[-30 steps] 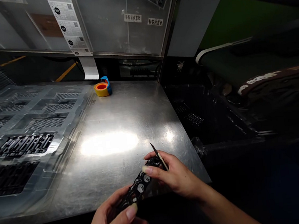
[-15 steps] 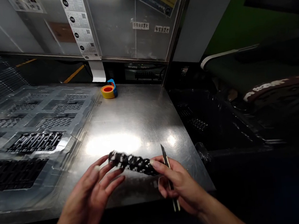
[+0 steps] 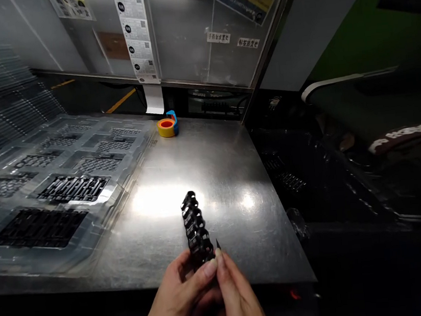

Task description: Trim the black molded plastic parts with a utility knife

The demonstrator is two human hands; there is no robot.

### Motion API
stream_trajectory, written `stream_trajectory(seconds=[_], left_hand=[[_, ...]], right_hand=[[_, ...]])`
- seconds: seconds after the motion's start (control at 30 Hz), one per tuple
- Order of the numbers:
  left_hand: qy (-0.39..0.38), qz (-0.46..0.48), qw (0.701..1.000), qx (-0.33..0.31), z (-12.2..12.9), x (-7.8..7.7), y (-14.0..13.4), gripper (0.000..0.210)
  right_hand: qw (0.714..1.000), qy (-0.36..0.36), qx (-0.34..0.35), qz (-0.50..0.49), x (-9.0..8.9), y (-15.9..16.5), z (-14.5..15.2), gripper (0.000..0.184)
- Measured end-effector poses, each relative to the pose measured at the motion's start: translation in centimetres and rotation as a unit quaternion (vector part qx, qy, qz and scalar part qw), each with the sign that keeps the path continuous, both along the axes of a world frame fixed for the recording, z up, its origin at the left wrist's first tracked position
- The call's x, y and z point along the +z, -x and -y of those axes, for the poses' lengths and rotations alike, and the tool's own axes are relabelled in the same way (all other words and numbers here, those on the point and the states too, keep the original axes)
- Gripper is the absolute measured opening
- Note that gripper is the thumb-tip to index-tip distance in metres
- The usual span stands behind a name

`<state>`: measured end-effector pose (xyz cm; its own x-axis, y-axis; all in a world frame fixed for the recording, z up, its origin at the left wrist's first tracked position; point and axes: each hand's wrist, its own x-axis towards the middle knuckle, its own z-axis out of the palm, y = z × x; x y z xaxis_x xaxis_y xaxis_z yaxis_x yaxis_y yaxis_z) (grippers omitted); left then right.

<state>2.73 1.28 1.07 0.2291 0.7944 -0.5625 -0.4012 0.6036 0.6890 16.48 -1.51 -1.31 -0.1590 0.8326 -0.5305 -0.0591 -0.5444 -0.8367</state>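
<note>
My left hand [image 3: 181,291] is closed around the near end of a black, openwork plastic part [image 3: 194,223], long and narrow with a row of holes. The part points up and away over the metal table. Close against it, my right hand [image 3: 234,288] pinches a craft knife [image 3: 218,244]; only the dark pointed blade shows above the fingertips, beside the part's near end. The knife's handle is hidden in the hand. Both thumbs nearly meet, and whether the blade touches the part I cannot tell.
A clear plastic tray [image 3: 123,173] with black parts in its pockets lies on the left of the metal table [image 3: 234,175]. A yellow tape roll [image 3: 166,128] sits at the back. Right of the table is a dark plastic-lined bin [image 3: 307,169] with several black parts.
My left hand, open before, has closed on the black part. The part has turned from lying crosswise to pointing away. My right hand has moved left beside the left one, keeping the knife.
</note>
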Motion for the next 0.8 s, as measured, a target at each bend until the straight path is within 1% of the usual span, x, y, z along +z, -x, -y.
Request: stream_trajectory(seconds=[0.07,0.1,0.17,0.23,0.3,0.37,0.4,0.47,0.53,0.6,0.7,0.8], left_hand=[[-0.004,0.009,1.0,-0.007,0.0,-0.2,0.4,0.039],[0.002,0.014,1.0,-0.006,0.1,-0.3,0.6,0.04],[0.032,0.014,0.999,0.001,0.2,-0.6,1.2,0.04],[0.058,0.009,0.998,0.004,0.5,-0.9,1.6,0.037],[0.061,0.004,0.998,0.011,0.8,-1.3,1.9,0.036],[0.059,-0.004,0.998,0.023,1.0,-1.6,2.0,0.039],[0.059,-0.01,0.998,0.025,1.1,-1.6,2.0,0.041],[0.056,-0.018,0.998,0.02,1.2,-1.7,2.0,0.043],[0.044,-0.019,0.999,0.011,1.1,-1.5,2.0,0.042],[0.031,-0.017,0.999,0.001,1.0,-1.3,2.0,0.039],[0.01,-0.006,1.0,-0.02,0.8,-1.2,2.0,0.035],[0.004,0.002,1.0,-0.028,0.6,-1.4,2.0,0.033]], right_hand=[[0.999,0.028,-0.018,0.016,0.1,-0.3,0.3,0.082],[0.999,0.03,-0.027,0.025,0.3,-0.6,0.1,0.083],[0.998,-0.008,-0.025,0.056,0.8,-1.8,-0.6,0.08],[0.989,-0.079,0.007,0.126,1.6,-3.2,-1.7,0.069],[0.961,-0.167,0.067,0.208,2.6,-4.6,-2.9,0.056],[0.92,-0.249,0.136,0.269,3.6,-5.4,-3.9,0.045],[0.899,-0.279,0.169,0.291,4.0,-5.6,-4.3,0.041],[0.859,-0.315,0.227,0.335,4.5,-5.6,-4.9,0.038],[0.826,-0.333,0.267,0.368,4.5,-5.4,-5.3,0.039],[0.807,-0.349,0.289,0.38,4.2,-5.2,-5.7,0.04],[0.79,-0.36,0.309,0.388,3.9,-5.0,-6.0,0.043],[0.773,-0.36,0.326,0.408,3.9,-5.0,-6.3,0.047]])
